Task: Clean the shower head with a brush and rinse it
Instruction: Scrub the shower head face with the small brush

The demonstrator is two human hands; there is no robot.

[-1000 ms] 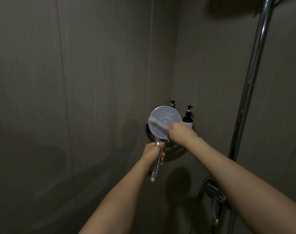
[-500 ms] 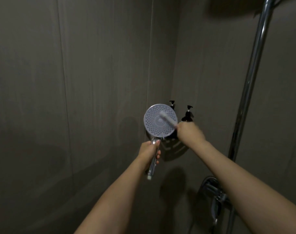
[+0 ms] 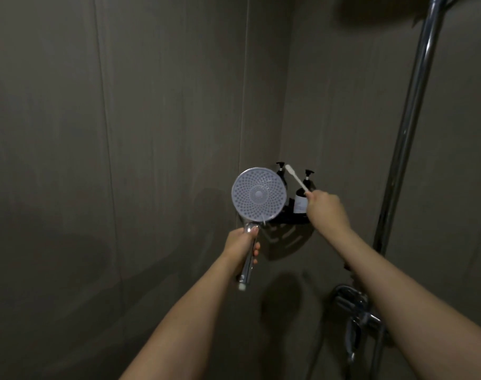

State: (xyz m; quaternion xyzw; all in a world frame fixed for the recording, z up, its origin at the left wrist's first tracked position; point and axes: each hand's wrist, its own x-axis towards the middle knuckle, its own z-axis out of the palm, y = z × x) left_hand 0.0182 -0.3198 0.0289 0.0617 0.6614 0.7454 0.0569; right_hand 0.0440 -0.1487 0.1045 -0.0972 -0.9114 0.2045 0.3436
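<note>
Brush (image 3: 297, 180) lifted off shower head (image 3: 258, 195), seemingly clear.

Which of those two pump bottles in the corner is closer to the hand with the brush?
The right-hand pump bottle, with the pale label; the right hand partly overlaps it. The other bottle peeks from behind the shower head.

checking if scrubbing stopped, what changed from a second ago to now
The right hand drew the brush rightward off the shower head face; its tip is now clear of it. The left hand kept its grip on the handle; the bottles stayed put.
</note>
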